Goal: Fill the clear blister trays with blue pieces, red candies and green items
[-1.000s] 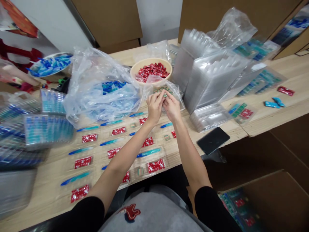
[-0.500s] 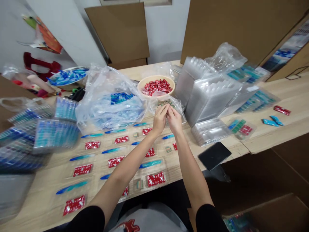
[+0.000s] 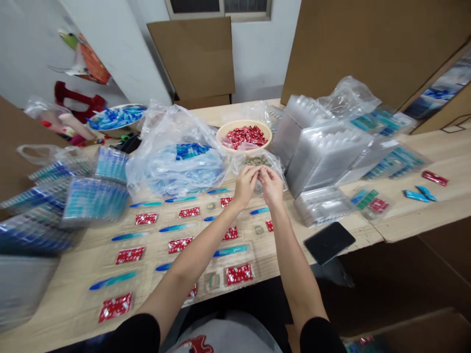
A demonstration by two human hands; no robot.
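The left hand (image 3: 245, 186) and right hand (image 3: 271, 187) are pinched together, fingertips meeting on something too small to tell, just above a clear bag (image 3: 274, 169) of small green pieces (image 3: 255, 161). Both arms reach forward, elbows wide, wrists turned inward. On the wooden table (image 3: 66, 294) lie ten red sachets (image 3: 180, 244), ten blue sticks (image 3: 230, 251) and three small packets (image 3: 214, 280); one bowl (image 3: 268, 139) sits behind the bag.

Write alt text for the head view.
The left hand and right hand meet at a clear plastic bag of small packets, beside a bowl of red sachets. Rows of blue sticks and red sachets lie on a wooden table.
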